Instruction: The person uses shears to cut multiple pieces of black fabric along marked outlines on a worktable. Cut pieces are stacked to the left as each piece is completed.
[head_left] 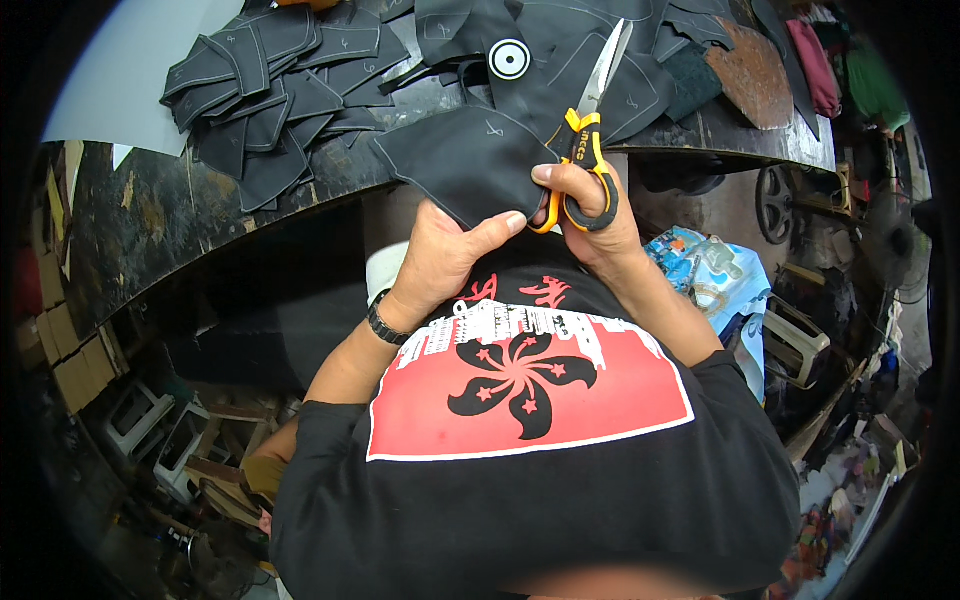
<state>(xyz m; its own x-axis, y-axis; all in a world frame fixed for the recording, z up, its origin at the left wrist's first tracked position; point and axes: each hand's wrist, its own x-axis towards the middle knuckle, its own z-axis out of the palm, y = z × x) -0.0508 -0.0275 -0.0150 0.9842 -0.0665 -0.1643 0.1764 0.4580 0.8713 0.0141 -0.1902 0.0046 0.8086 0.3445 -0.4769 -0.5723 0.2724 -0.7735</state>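
Over the table's near edge, my left hand pinches the lower edge of a black leather-like piece, thumb on top. The piece is curved in outline and bears light marking lines; its far part reaches onto the table. My right hand grips scissors with yellow and black handles. Their blades point away from me, apart from the edge by my left thumb, and look closed or nearly so. My right thumb lies over the handles by the piece's right edge; whether it also presses on the piece, I cannot tell.
Marked black cut pieces are heaped on the dark worn table at left. Beyond my hands lie a white disc with black rings, larger black material and a brown piece. A blue bag hangs low at right.
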